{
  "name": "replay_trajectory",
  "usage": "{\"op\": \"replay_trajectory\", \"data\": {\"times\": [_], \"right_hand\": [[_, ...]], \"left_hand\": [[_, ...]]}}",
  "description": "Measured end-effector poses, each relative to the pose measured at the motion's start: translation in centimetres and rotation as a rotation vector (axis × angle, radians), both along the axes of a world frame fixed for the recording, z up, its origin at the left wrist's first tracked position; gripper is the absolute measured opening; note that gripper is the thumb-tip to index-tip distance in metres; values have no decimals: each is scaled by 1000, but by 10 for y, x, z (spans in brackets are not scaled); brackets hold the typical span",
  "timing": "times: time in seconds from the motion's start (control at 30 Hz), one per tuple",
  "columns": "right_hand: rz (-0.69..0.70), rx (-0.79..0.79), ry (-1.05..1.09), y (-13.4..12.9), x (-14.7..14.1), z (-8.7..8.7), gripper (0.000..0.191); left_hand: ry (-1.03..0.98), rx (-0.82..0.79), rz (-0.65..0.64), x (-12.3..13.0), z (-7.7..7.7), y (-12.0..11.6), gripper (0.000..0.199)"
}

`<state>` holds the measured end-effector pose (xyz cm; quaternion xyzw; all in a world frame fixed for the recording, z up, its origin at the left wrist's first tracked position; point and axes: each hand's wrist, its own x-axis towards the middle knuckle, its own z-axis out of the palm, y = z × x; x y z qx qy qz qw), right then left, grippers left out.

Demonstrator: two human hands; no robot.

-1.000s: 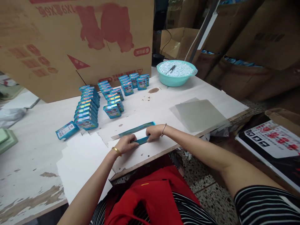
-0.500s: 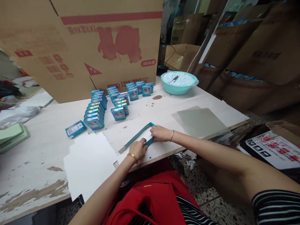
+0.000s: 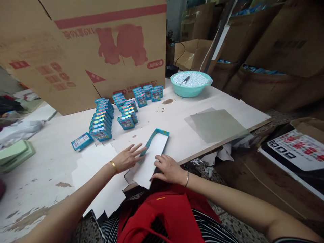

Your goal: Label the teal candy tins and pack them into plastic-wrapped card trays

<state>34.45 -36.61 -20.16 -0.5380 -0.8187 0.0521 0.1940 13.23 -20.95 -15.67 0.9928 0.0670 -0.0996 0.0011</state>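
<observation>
A long, shallow card tray (image 3: 160, 143), white inside with blue printed walls, lies on the table in front of me with its near end by the table edge. My left hand (image 3: 128, 158) is open at its left wall, fingers stretched out, fingertips at that wall. At the right wall, my right hand (image 3: 170, 169) is closed with bent fingers over the edge and the thumb towards the near end. Flat white card blanks (image 3: 101, 184) lie stacked to the left, partly under my left forearm.
Rows of small blue boxes (image 3: 126, 122) stand behind the tray, with one box (image 3: 82, 141) lying down. A big cardboard carton (image 3: 83, 44) rises at the back. A turquoise basin (image 3: 189, 90) holds white pellets. Greyish sheets (image 3: 220, 125) lie right.
The tray has turned so its white inside shows more, and its near end has come towards me. My left hand has let go and spread; my right hand has moved nearer along the right wall.
</observation>
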Motion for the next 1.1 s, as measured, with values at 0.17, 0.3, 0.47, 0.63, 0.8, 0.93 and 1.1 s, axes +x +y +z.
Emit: {"op": "replay_trajectory", "data": {"times": [0.17, 0.3, 0.47, 0.63, 0.8, 0.93, 1.1], "right_hand": [[74, 52, 65, 0, 42, -7, 34], [71, 147, 53, 0, 54, -16, 23], [93, 191, 82, 0, 56, -30, 18], [319, 121, 36, -14, 80, -35, 47], [303, 70, 58, -23, 83, -42, 66], [102, 188, 336, -17, 63, -46, 38], [-189, 151, 672, -3, 40, -33, 21]], "left_hand": [[-126, -145, -66, 23, -21, -27, 28], [-285, -219, -53, 40, -29, -42, 18], [-449, -222, 69, 48, -33, -63, 19], [-474, -193, 172, 55, -36, -77, 23], [-563, -243, 252, 55, -43, -77, 13], [-629, -387, 261, 47, -45, -67, 18], [-598, -444, 319, 49, -37, -65, 31]]}}
